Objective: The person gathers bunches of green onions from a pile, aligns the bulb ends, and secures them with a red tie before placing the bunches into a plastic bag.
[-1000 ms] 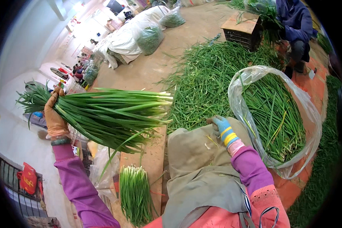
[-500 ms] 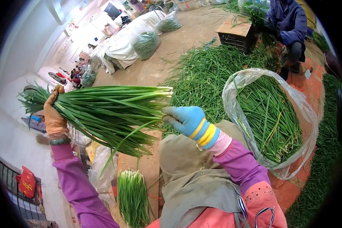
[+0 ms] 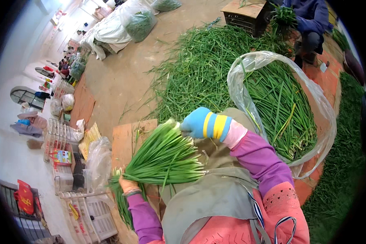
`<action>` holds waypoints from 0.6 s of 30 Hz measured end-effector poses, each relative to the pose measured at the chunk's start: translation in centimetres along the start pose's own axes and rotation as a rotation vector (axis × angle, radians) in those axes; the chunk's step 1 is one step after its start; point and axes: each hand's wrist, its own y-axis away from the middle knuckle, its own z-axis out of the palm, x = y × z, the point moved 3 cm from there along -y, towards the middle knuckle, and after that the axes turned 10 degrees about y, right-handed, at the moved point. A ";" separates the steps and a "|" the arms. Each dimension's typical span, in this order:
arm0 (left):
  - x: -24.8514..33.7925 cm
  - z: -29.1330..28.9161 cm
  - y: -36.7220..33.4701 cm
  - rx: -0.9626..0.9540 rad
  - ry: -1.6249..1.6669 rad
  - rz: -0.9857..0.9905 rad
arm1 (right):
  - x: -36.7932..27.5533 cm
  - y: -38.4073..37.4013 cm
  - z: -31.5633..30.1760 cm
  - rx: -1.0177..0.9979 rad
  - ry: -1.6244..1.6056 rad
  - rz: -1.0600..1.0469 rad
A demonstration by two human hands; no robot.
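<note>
My left hand [image 3: 128,185], in an orange glove, is closed around the leafy part of a thick bunch of garlic chives [image 3: 162,158]. The bunch lies across my lap, its white stalk ends fanned to the right. My right hand [image 3: 201,123], in a blue knitted glove with yellow stripes, has its fingers curled together at the upper stalk ends; what they pinch, if anything, is hidden. Green leaves [image 3: 123,203] hang beside my left hand over a brown board [image 3: 124,136]; I cannot tell whether they all belong to the held bunch.
An open clear plastic bag [image 3: 236,87] full of chives stands at my right. Beyond my knees spreads a loose chive heap [image 3: 199,69]. A person [image 3: 313,20] holding greens crouches by a dark crate [image 3: 242,20]. White plastic crates [image 3: 91,217] stand at left.
The bunch has come down and nearer, from held out at left to over my lap. My left hand dropped with it; my right hand stays by the stalk ends. The view has shifted.
</note>
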 end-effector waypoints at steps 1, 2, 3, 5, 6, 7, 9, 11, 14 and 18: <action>-1.0 -0.7 0.8 0.059 0.004 0.025 | 1.2 -0.1 0.9 -0.001 -0.024 0.044; -1.4 -1.3 1.0 0.100 0.048 -0.001 | 3.2 0.4 1.0 0.035 -0.140 0.079; -1.7 -1.7 1.2 0.144 0.094 -0.024 | 5.2 1.5 1.0 0.225 -0.211 0.145; -2.6 -1.9 1.4 0.189 0.151 -0.074 | 11.1 4.2 0.6 0.538 -0.411 0.504; -2.2 -2.4 1.5 0.206 0.153 -0.081 | 13.0 5.6 -0.1 0.721 -0.859 0.760; -2.1 -2.7 1.5 0.218 0.153 -0.099 | 14.5 7.4 -1.0 0.990 -1.193 0.972; -1.9 -3.1 1.7 0.206 0.180 -0.098 | 13.9 6.4 -0.6 0.942 -1.263 0.890; -1.8 -3.5 1.9 0.196 0.207 -0.104 | 10.8 3.9 -0.2 0.647 -0.994 0.924; -2.6 -2.7 1.6 0.150 0.182 -0.097 | 6.5 1.6 5.6 0.337 -0.922 0.640; -3.4 -3.0 1.8 0.200 0.155 -0.080 | 1.0 -0.1 10.6 0.286 -1.169 0.619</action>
